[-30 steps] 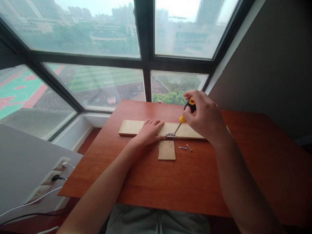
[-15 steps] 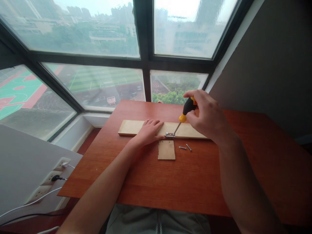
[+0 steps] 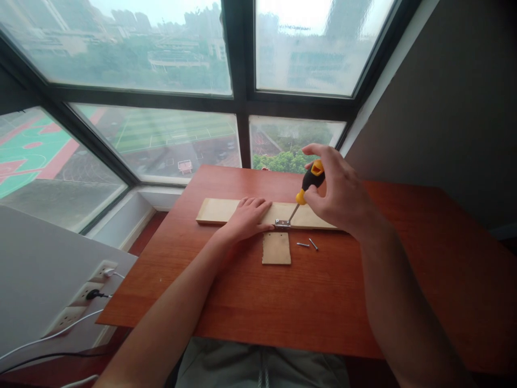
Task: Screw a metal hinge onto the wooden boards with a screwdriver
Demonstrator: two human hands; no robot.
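Observation:
My right hand [image 3: 341,188] is closed around the black and yellow handle of a screwdriver [image 3: 307,184]. Its tip rests on a small metal hinge [image 3: 282,223] at the near edge of a long pale wooden board [image 3: 216,211]. My left hand [image 3: 245,217] lies flat on that board with fingers stretched out, just left of the hinge. A small square wooden piece [image 3: 276,248] lies below the hinge. Two loose screws [image 3: 307,244] lie on the table to its right.
The red-brown wooden table [image 3: 307,302] stands against a large window [image 3: 169,81]. A grey wall [image 3: 456,108] rises on the right. Wall sockets with white and black cables [image 3: 86,293] sit at the lower left.
My right hand has shifted its grip on the screwdriver handle, the fingers turning round it while the tip stays on the hinge. The left hand has not moved.

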